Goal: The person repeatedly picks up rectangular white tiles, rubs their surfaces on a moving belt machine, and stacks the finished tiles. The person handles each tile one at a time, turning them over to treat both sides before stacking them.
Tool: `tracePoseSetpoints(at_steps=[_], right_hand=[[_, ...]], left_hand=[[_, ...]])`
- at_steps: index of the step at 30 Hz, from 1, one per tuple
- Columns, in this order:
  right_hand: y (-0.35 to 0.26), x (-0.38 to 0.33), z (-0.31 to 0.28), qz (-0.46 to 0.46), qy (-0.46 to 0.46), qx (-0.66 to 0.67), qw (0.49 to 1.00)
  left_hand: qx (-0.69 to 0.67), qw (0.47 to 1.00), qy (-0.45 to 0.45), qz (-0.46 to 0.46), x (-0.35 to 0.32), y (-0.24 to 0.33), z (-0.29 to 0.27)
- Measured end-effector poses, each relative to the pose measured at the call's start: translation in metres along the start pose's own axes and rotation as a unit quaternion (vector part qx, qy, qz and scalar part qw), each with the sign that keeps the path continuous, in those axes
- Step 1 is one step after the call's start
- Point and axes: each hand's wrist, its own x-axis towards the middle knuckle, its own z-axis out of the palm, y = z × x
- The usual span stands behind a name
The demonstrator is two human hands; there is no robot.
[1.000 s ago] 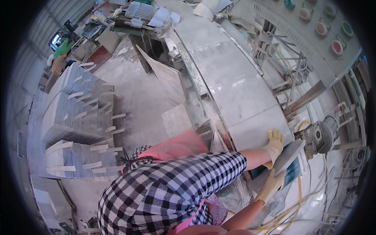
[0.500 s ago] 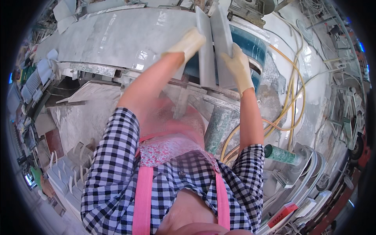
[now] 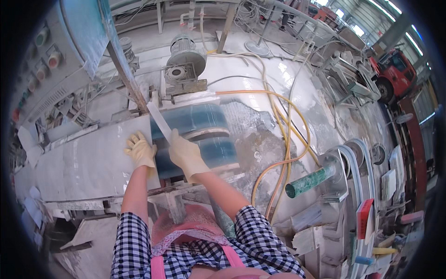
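My left hand (image 3: 141, 149), in a cream rubber glove, has its fingers spread on a broad pale grey, wet-looking surface (image 3: 88, 160). Whether a separate slab lies under that palm, I cannot tell. My right hand (image 3: 186, 154), gloved alike, is closed around the near end of a thin white slab (image 3: 159, 122). The slab stands on edge and slants away to the far left. It is over two teal curved bands (image 3: 193, 120) just right of the pale surface. My right thumb and fingertips are partly hidden.
A grey motor (image 3: 185, 58) stands beyond the bands. Yellow and orange hoses (image 3: 290, 125) loop over the wet floor at right. A green cylinder (image 3: 310, 180) on a stand juts out nearer. At far left hangs a control panel (image 3: 51, 65) with knobs; a red vehicle (image 3: 395, 74) is far right.
Earlier each hand was at one of two upright slabs. Now only the right holds one; the left has come down flat on the pale surface. My view has turned to the right.
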Motion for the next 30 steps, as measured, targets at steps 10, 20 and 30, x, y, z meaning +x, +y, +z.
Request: tracePoseSetpoints(at_steps=[10,20,30], right_hand=[[0.005,0.003,-0.010,-0.023,0.013,0.008,1.000],[0.014,0.009,-0.005,-0.078,0.088,-0.042,0.992],[0.009,0.019,-0.004,-0.103,0.099,-0.121,0.982]], left_hand=[[-0.105,0.992,0.037,0.061,0.068,-0.030,0.033],[-0.676,0.709,-0.102,0.173,0.007,-0.003,-0.008],[-0.028,0.978,0.185,0.087,0.031,-0.070,-0.001]])
